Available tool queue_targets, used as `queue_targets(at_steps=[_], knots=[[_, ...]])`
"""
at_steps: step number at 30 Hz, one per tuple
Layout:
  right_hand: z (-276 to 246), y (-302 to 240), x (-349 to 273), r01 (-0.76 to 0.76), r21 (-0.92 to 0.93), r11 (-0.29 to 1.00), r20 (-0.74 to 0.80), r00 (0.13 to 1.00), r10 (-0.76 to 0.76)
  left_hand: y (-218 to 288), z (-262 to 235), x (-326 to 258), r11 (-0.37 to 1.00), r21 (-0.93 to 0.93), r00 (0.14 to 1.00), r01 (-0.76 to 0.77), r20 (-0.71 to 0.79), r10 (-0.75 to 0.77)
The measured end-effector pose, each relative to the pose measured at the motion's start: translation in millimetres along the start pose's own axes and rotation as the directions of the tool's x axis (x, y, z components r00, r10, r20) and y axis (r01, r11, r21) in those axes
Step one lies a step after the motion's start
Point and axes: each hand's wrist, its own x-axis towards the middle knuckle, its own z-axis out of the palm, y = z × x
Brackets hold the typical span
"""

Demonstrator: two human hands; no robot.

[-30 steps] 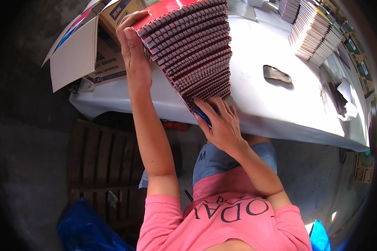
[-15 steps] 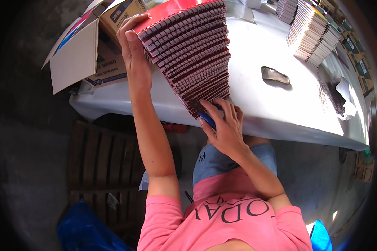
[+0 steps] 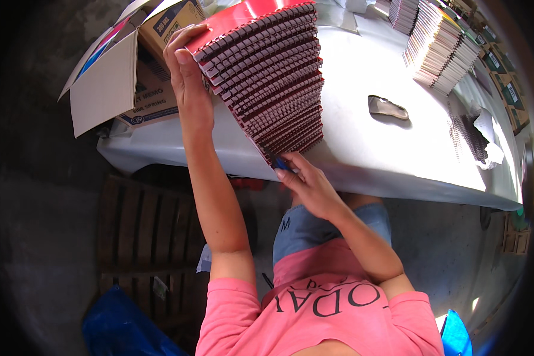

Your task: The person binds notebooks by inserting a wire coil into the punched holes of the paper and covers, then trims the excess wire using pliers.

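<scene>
A cardboard box (image 3: 121, 83) sits open at the table's (image 3: 362, 142) left end as the left hand (image 3: 188, 80) clasps the far end of a fanned stack of red spiral notebooks (image 3: 267, 71), while the right hand (image 3: 307, 181) grips its near end; more stacked notebooks (image 3: 442, 44) lie well apart at right.

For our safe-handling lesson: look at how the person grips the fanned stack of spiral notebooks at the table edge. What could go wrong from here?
1. The fanned stack of spiral notebooks is gripped only at its two ends, by the left hand and right hand; middle ones might slip out.
2. Its near end sits at the table edge, so loose notebooks could drop to the floor.
3. Wire spirals may snag fingers.
</scene>
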Motion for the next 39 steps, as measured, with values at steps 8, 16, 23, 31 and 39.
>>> queue_targets(at_steps=[8,16,23,31,39], knots=[[5.4,22.6,-6.7,0.271,-0.876,0.4,-0.092,0.719,-0.688,2.7,1.1,-0.3,1.0,-0.007,1.0,0.019,-0.005,-0.019],[2.6,16.4,-1.3,0.049,-0.095,0.994,-0.004,0.999,-0.05,0.1,2.1,-0.6,0.998,-0.056,1.0,-0.027,0.0,0.027],[3.8,36.6,-9.1,0.323,-0.763,0.56,-0.14,0.762,-0.632,0.7,0.0,0.7,1.0,-0.007,1.0,-0.001,0.003,0.001],[6.0,38.1,-2.9,0.334,-0.708,0.623,-0.116,0.814,-0.569,1.0,0.9,1.2,1.0,0.0,1.0,-0.001,-0.001,0.001],[-1.9,37.4,-2.9,0.236,-0.303,0.923,-0.148,0.946,-0.29,1.9,1.3,0.8,1.0,-0.009,1.0,-0.008,-0.014,0.008]])
